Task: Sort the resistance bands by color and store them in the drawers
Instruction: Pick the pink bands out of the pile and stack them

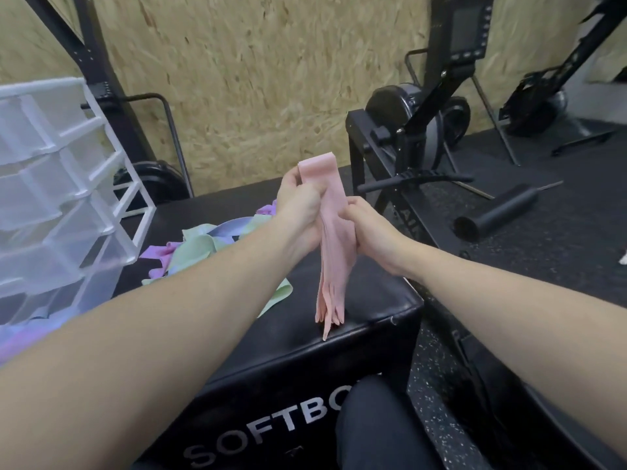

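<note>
left hand (303,201) and right hand (368,228) both curl fingers round bundle of flat pink rubbery bands (334,242), held above matte black padded box (271,337); pastel band heap (203,242) beside translucent plastic drawers (51,198).

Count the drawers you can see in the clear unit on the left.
5 drawers in the drawer unit, stacked top to bottom: first, second, third, fourth, fifth. The frame's left edge cuts them; more may be hidden.

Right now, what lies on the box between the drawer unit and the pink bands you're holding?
In the head view, a loose pile of purple, green and blue bands lies on the black box between the drawer unit and pink bands.
</note>
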